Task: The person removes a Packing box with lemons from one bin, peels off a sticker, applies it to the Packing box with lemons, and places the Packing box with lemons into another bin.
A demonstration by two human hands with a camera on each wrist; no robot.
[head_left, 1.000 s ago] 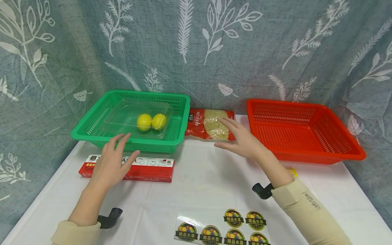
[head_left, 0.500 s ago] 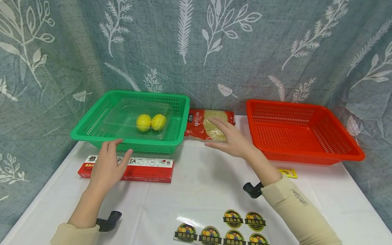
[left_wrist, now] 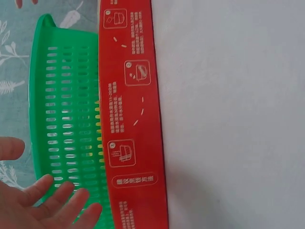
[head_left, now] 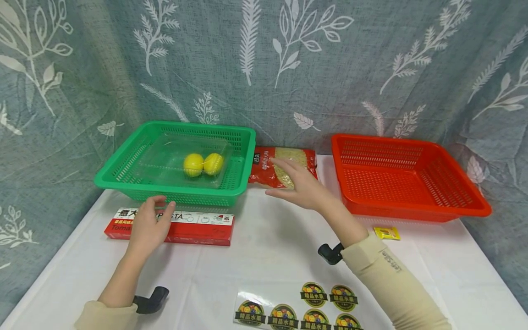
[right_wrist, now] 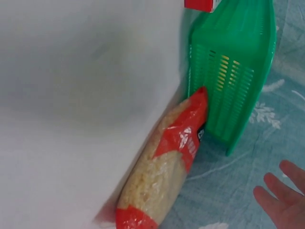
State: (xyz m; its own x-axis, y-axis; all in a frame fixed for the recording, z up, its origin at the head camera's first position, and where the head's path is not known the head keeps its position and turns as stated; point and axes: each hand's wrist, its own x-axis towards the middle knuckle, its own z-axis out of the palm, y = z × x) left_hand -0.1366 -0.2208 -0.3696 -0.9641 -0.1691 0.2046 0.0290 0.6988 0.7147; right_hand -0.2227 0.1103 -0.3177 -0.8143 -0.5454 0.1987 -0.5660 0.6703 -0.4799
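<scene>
My left hand (head_left: 150, 227) hovers over the red-and-white pasta box (head_left: 202, 233), in front of the green basket (head_left: 177, 190). Its fingers bend loosely and hold nothing. In the left wrist view the fingers spread beside the box's red side (left_wrist: 131, 95). My right hand (head_left: 304, 187), thumb and fingers apart and holding nothing, is in front of a red bag of pasta (head_left: 303, 156) and hides part of it. The right wrist view shows that bag (right_wrist: 155, 176) against the green basket. Inside the basket, two yellow fruits (head_left: 193, 165) lie in a clear plastic box (head_left: 165, 158).
A red basket (head_left: 412, 211) stands at the right. Near it lies a small yellow packet (head_left: 387, 233). A sheet of round fruit stickers (head_left: 272, 300) lies at the front of the white table. A patterned curtain (head_left: 288, 105) hangs behind everything.
My left hand has drawn back from the green basket's rim, its fingers more bent. My right hand has shifted left across the pasta bag, uncovering the yellow packet. The objects have stayed put.
</scene>
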